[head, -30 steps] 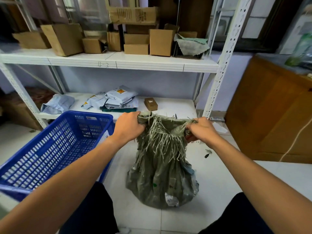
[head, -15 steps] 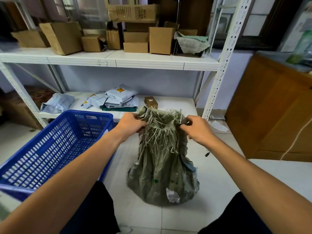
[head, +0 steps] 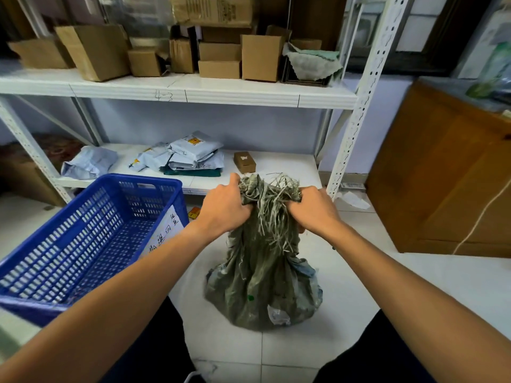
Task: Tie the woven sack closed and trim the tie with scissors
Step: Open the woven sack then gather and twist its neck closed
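So far, only the gathering of the mouth is under way. The dull green woven plastic sack (head: 262, 283) stands on the white tiled floor (head: 345, 313) between my knees, and its frayed top, with many pale loose strips, is bunched into a neck between my two hands. My left hand (head: 224, 208) has its grip pressed together around the left side of the bunched cloth, and my right hand (head: 313, 210) does the same on the right side; both fists touch the neck and are close to each other. I see no knot yet, and no string or separate tie anywhere in view, so I judge that the tying is not begun. I also cannot find the scissors in this view, so the trimming is fully left to do.

For room: the blue plastic slotted crate (head: 91, 239) sits near my left forearm, and its corner is just beside the sack's left side. Behind the sack, the edge of the low white metal shelf (head: 290, 167) is near the frayed top, and the perforated white upright post (head: 356, 128) stands close behind my right hand. To the right the floor is open as far as the brown wooden cabinet (head: 448, 172), which is well apart. Toward me the floor is also free.
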Demonstrator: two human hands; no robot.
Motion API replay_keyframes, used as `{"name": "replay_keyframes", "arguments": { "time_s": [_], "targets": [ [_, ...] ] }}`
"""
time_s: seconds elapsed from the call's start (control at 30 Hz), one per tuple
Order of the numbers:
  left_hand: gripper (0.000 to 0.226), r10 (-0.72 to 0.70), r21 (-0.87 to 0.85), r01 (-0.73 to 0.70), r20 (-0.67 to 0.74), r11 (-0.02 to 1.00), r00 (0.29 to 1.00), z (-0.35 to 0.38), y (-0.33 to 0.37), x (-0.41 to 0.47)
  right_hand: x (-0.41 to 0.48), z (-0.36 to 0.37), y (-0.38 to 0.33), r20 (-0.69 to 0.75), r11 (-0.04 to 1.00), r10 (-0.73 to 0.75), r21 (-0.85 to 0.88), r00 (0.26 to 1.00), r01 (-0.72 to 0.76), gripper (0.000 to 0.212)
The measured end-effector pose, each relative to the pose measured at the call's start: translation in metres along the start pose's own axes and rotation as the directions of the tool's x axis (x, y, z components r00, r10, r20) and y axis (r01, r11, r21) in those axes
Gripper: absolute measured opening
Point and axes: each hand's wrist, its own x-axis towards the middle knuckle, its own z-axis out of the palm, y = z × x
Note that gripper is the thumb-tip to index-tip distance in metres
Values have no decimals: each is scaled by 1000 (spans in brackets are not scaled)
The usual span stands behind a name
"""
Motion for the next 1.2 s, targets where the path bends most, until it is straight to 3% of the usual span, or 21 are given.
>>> {"name": "replay_keyframes", "arguments": {
  "time_s": [0.13,0.23,0.3,0.4,0.53,0.67,0.77,0.93,1.07,1.2],
  "targets": [
    [8,-48,-205,53,28,977,998,4,13,-9,-3,4,-4,116,917,117,367,986,-152,28],
    [10,-179,-480,181,50,858,983,10,16,-11,-10,5,-8,331,744,71,611,941,-271,28],
    [9,-248,-613,256,99,747,964,13,11,-9,-11,8,-7,317,809,38,547,948,-215,28],
    [18,-168,-687,305,260,660,951,14,0,-4,-8,11,1,174,938,14,339,985,-73,28],
    [39,-38,-589,255,355,767,934,6,-11,0,-9,12,9,98,993,-43,109,994,32,42],
    [46,35,-389,142,415,910,909,-1,-10,2,-14,9,4,33,997,-83,-1,996,83,17],
    [43,106,-134,-61,363,989,926,-4,0,0,-18,11,-1,36,994,-96,-44,995,98,21],
    [39,232,223,-262,154,939,961,-8,18,-12,-22,21,-6,64,996,-67,-55,996,70,17],
    [26,159,122,-168,79,978,984,-5,26,-15,-24,20,-10,19,999,1,36,1000,-1,16],
    [32,-33,-195,52,98,979,995,-3,30,-15,-20,11,-13,26,993,-32,115,999,29,28]
  ]
}}
